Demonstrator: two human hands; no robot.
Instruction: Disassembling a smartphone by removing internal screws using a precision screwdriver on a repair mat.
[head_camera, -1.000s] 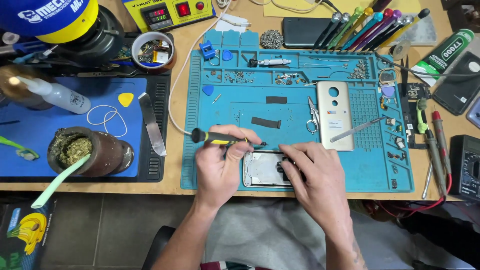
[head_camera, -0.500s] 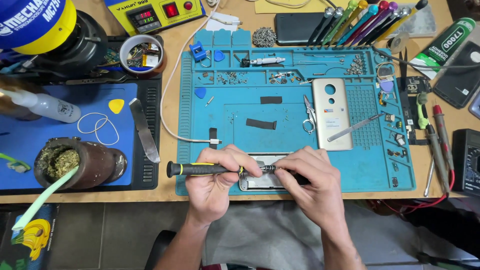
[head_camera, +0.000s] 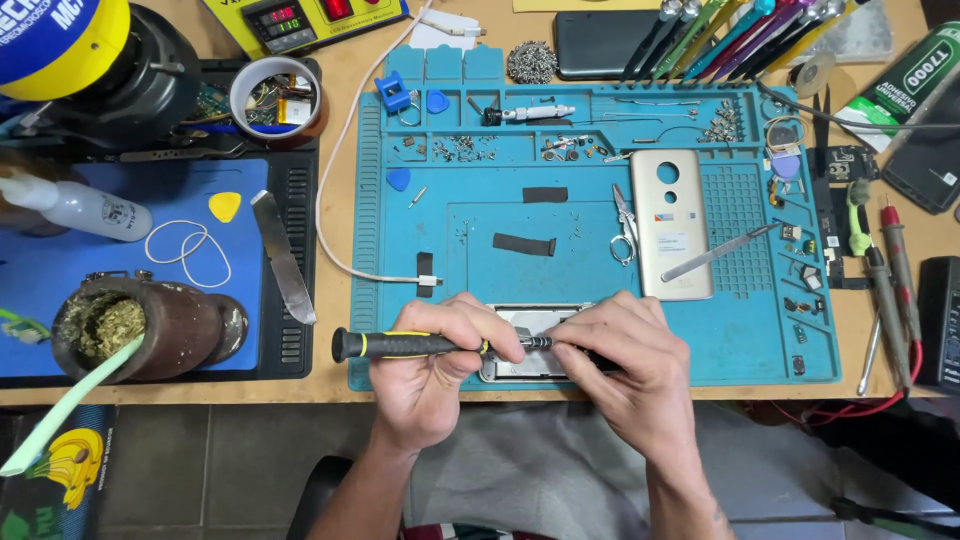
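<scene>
An opened phone (head_camera: 530, 322) lies at the near edge of the blue work mat (head_camera: 460, 270), mostly covered by my hands. My left hand (head_camera: 435, 370) grips a black screwdriver with a yellow ring (head_camera: 395, 345), held level with its handle pointing left. The tip end meets the fingers of my right hand (head_camera: 620, 355), which pinch the shaft at the tip, over the phone. A gold phone back cover (head_camera: 670, 222) lies face down further back on the mat.
Tweezers (head_camera: 624, 222), a metal blade tool (head_camera: 715, 252), black tape strips (head_camera: 524, 243) and several screws lie on the mat. A dark cup with a green straw (head_camera: 150, 330), a metal spatula (head_camera: 283, 257) and a bottle (head_camera: 80, 205) sit left. Probes (head_camera: 895, 275) lie right.
The screwdriver has come down from above the phone to lie level across it. My right fingers have closed onto its tip. Both hands shifted slightly toward the table's near edge.
</scene>
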